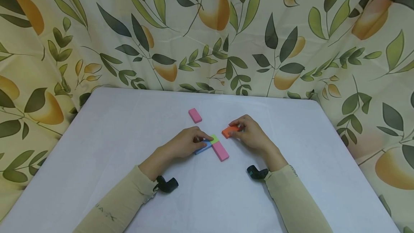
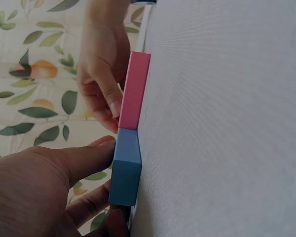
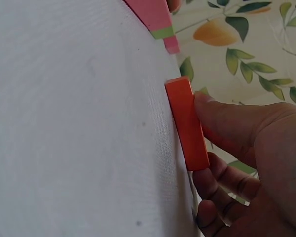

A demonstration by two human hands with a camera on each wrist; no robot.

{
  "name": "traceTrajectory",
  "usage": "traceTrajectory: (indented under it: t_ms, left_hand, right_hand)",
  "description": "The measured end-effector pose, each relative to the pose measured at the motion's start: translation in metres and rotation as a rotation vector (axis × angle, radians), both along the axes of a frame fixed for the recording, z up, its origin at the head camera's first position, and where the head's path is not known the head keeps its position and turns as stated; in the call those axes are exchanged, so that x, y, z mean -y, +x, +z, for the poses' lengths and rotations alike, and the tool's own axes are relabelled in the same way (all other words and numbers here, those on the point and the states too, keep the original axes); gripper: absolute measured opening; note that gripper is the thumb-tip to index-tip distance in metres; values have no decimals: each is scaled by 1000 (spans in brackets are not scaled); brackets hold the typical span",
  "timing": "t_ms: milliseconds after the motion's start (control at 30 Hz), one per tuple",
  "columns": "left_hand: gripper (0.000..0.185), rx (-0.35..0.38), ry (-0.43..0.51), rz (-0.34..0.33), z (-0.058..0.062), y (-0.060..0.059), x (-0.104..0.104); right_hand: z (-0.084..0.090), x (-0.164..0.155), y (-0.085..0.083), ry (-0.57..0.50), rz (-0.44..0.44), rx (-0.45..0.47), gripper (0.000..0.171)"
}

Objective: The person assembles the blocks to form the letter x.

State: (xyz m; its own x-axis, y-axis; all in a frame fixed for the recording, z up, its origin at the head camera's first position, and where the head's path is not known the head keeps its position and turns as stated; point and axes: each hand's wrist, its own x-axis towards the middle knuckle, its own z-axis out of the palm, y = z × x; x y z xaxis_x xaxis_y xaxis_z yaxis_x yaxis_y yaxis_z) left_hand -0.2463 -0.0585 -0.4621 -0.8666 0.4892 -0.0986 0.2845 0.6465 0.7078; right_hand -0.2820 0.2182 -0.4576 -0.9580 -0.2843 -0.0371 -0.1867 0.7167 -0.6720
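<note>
On the white table, a blue block (image 1: 203, 147), a green block (image 1: 214, 139) and a pink block (image 1: 220, 151) lie end to side in an angled group. My left hand (image 1: 185, 143) pinches the blue block, its index fingertip right at the green one, most of which is covered. In the left wrist view the thumb lies along the upper edge of the blue block (image 2: 126, 177), beside the pink block (image 2: 134, 91). To the right of the group, my right hand (image 1: 253, 134) grips an orange block (image 1: 229, 131) between thumb and fingers, low over the tabletop.
A second pink block (image 1: 195, 115) lies alone farther back on the table (image 1: 129, 110). Black wrist cameras (image 1: 167, 184) jut inward from both sleeves. Behind the table's far edge hangs a curtain (image 1: 207, 53) printed with leaves and fruit.
</note>
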Motion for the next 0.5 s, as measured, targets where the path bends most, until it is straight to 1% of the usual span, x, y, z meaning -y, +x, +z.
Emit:
traceTrajectory:
  t_ms: [300, 500]
  left_hand:
    - [27, -4, 1, -2, 1, -1, 0]
    - [27, 3, -1, -5, 2, -1, 0]
  right_hand:
    - [3, 2, 1, -14, 4, 14, 30]
    - [3, 2, 1, -1, 9, -2, 29]
